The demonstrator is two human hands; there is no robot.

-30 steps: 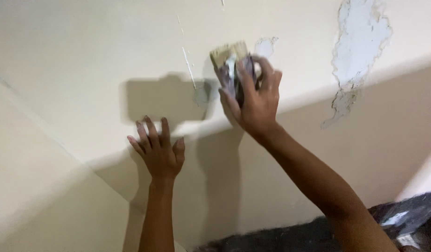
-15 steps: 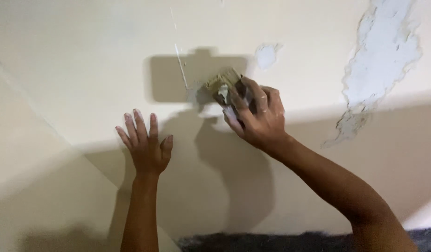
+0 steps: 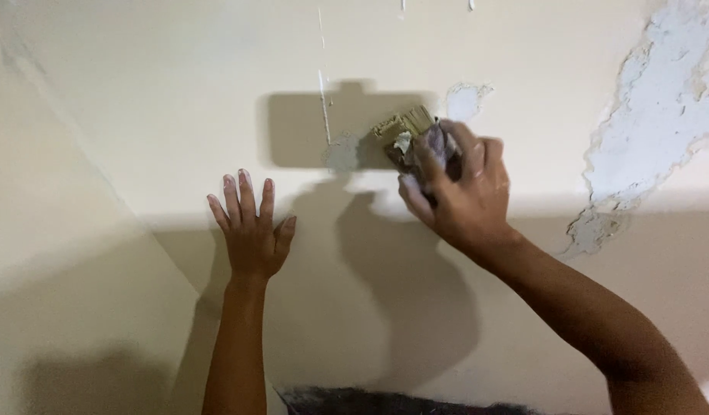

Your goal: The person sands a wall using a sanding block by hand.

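Right hand (image 3: 466, 192) is closed tight around a putty-caked scraper (image 3: 407, 132) at upper centre of frame, blade end pressed to the cream wall (image 3: 162, 100) just right of a small grey filler dab (image 3: 341, 152). Left hand (image 3: 252, 229) is flat and fully open on the wall at centre-left, fingers spread, holding nothing. Progress, as I read it: early. One small dab by the thin vertical crack (image 3: 323, 92) looks filled; the little bare chip (image 3: 466, 100) just upper right of the scraper and the large peeled patch (image 3: 654, 115) at the right edge both show raw, untouched plaster. Most of the patching is left. Versus half a second ago: scraper and right hand sit at nearly the same spot on the wall, left hand unchanged in pose, view slightly shifted so less of the peeled patch shows.
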